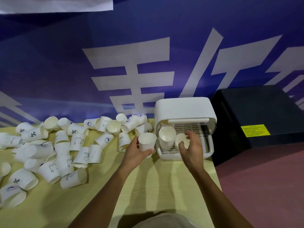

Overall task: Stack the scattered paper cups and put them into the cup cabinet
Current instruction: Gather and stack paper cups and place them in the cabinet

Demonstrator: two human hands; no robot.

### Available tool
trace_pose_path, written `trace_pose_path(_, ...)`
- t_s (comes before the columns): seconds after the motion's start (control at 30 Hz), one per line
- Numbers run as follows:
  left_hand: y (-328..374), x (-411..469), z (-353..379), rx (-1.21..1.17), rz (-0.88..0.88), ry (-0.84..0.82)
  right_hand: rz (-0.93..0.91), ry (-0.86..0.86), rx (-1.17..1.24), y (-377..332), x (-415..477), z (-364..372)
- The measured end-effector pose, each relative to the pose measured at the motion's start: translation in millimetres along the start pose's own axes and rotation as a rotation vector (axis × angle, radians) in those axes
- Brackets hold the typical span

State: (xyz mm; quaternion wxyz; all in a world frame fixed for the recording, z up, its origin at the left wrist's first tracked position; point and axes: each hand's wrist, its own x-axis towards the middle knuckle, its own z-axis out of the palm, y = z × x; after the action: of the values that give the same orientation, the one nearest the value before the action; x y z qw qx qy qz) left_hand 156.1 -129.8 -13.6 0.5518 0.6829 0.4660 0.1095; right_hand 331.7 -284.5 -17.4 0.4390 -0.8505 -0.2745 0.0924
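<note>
left grip [134, 151] round upright paper cup [146, 142]

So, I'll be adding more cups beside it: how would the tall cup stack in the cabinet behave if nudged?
The cup stack is tall, narrow nested paper: probably light and apt to tip. The cabinet wall on its left may steady it. Thin rims would likely dent if squeezed.

Leftmost paper cups [4, 169] half beyond frame edge
</note>
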Motion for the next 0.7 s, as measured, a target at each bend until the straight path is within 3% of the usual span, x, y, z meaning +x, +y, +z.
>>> trace_pose_path(0.2,7.4,-11.0,7.6,0.032,0.125,-0.003,-0.080,-0.406,0.223,-53.8,-22.5,13.6)
trace_pose_path(0.5,8.8,-12.8,13.0,0.093,0.210,0.013,-0.079,-0.392,0.217,-58.4,-25.4,16.8)
trace_pose_path(0.7,15.2,-12.4,23.4,0.096,0.237,-0.058,-0.101,-0.284,0.227,-43.9,-27.0,3.2)
